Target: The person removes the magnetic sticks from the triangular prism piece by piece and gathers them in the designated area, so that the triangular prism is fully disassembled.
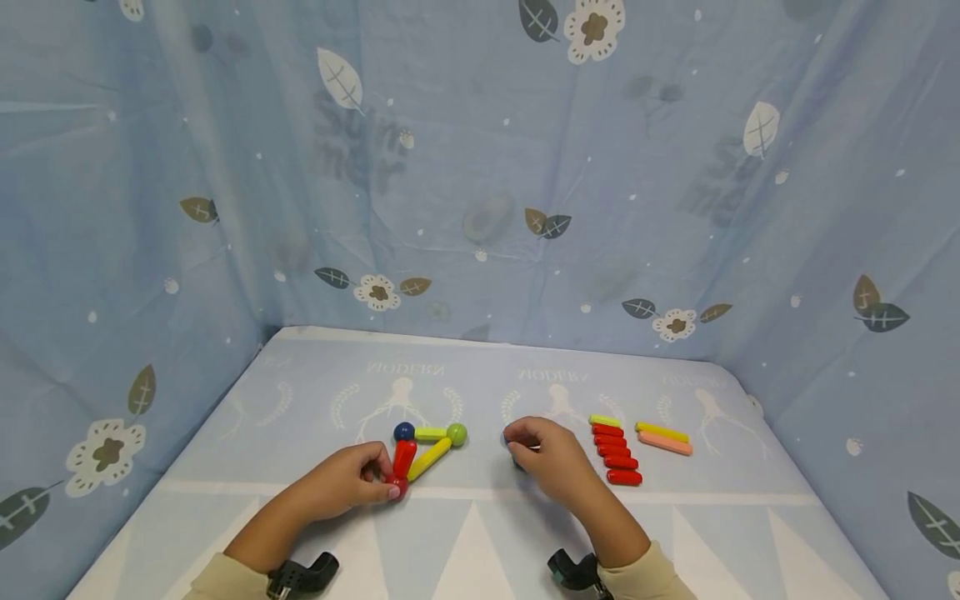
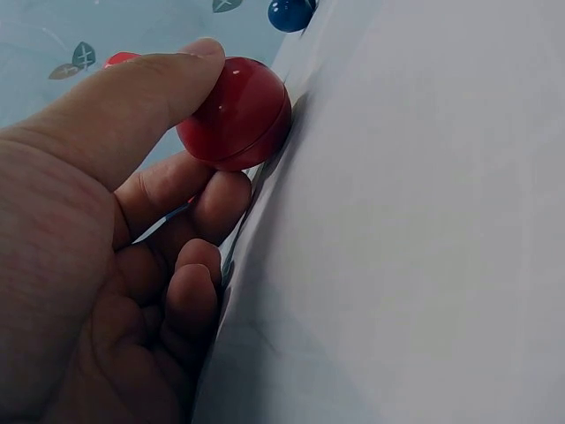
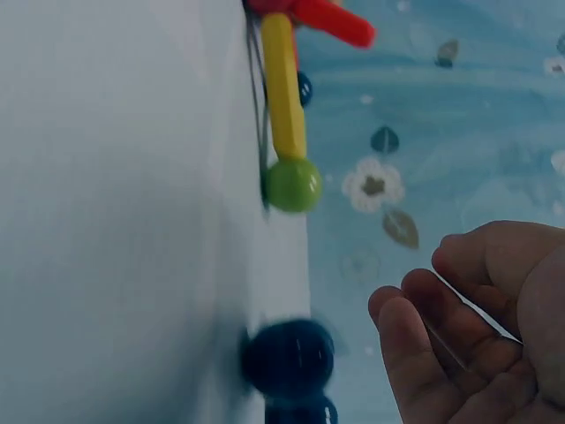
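My left hand pinches a red ball between thumb and fingers. The ball is the near corner of a triangle of rods and balls on the table. A yellow rod runs from it to a green ball. A lime rod links the green ball with a blue ball. From the red ball a red rod sticks out away from the table. My right hand hovers with loosely bent fingers beside dark blue balls, which it mostly hides in the head view.
Right of my right hand, several red rods lie in a column below a short lime rod. Farther right are a yellow rod and an orange rod. A patterned blue curtain surrounds the table's back and sides.
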Available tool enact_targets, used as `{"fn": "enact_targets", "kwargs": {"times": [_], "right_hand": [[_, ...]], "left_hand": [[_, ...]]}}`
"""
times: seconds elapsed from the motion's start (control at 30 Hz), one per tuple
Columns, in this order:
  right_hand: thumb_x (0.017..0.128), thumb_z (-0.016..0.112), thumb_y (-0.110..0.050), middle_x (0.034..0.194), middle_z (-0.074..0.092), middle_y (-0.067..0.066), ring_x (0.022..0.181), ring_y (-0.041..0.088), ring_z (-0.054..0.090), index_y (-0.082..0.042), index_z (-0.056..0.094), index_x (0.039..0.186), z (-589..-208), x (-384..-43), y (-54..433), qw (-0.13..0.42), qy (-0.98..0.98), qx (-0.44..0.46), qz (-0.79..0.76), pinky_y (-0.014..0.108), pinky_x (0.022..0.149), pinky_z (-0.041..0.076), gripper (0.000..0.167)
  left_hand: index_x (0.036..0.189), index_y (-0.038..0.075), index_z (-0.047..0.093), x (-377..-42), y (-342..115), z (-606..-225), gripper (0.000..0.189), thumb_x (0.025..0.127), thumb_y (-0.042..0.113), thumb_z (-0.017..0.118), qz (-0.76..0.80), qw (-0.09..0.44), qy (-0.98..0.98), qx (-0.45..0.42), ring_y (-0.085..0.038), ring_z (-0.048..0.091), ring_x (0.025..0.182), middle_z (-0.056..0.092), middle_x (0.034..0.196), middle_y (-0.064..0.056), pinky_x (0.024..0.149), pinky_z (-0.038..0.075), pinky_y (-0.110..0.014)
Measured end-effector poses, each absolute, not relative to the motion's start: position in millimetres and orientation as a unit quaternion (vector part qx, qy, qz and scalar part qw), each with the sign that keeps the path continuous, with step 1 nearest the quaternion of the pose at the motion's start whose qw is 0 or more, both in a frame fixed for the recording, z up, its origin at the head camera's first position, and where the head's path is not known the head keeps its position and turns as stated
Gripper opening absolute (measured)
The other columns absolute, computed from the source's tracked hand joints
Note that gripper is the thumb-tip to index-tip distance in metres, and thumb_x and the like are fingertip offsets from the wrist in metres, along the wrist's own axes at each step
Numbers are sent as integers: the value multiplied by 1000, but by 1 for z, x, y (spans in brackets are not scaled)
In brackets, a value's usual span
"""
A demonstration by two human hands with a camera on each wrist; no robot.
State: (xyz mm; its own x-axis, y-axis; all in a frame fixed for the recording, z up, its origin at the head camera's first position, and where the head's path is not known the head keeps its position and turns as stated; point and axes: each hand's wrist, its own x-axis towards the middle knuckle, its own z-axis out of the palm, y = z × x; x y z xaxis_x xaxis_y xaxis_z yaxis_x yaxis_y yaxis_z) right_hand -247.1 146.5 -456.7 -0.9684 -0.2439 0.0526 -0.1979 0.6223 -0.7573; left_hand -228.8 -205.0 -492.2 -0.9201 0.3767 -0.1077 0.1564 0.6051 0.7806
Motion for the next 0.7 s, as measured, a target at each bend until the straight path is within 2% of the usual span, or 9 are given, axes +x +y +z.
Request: {"fn": "enact_targets", "kwargs": {"times": [0.23,0.33,0.53,0.7], "right_hand": [[101,71,-21,124,70,-3,109,16,70,-17,71,126,-454,-241,95,71,880,-191,-428,37,87,60,26],[100,72,-19,128,68,-4,111,14,69,-18,70,130,-453,-238,74,67,869,-217,-439,34,92,59,30],[97,72,-13,136,63,-4,116,17,65,-20,69,136,-455,-232,44,44,862,-256,-435,26,91,57,39],[99,72,-18,138,63,-7,115,18,66,-19,70,133,-459,-228,32,54,862,-277,-422,23,90,57,34]], "left_hand": [[94,16,62,-227,-206,-490,34,85,35,88,415,128,888,151,-17,52,73,58,81,-1,61,40,-26],[94,16,62,-228,-206,-490,34,85,35,88,416,119,887,160,-15,51,71,58,81,0,60,40,-26],[95,17,63,-230,-205,-494,31,87,36,86,411,112,886,181,-11,51,69,58,80,2,60,42,-26],[94,16,63,-230,-207,-493,31,88,37,85,411,106,886,184,-11,51,68,58,79,2,60,42,-26]]}}
